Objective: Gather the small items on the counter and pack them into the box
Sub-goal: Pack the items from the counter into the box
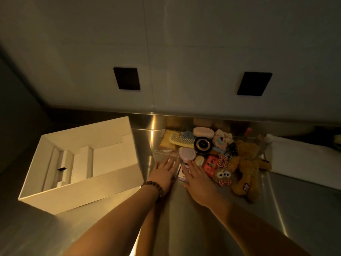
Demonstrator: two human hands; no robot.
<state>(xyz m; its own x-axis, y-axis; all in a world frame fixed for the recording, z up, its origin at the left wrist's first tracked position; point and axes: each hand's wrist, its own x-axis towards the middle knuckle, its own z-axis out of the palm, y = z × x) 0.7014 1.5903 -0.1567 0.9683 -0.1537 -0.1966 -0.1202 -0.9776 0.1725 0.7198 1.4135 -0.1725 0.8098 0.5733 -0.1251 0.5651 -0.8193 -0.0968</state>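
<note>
An open white box (81, 163) sits left on the steel surface (184, 209). Both hands, left (164, 172) and right (198, 177), lie flat, fingers straight, gripping nothing, touching the small items (203, 146) heaped right.

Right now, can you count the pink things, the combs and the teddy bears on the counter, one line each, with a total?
Pink cases: 2, an oval one and a round one
Combs: 2, a yellow one and a light blue one
Brown teddy bears: 1
Total: 5
</note>
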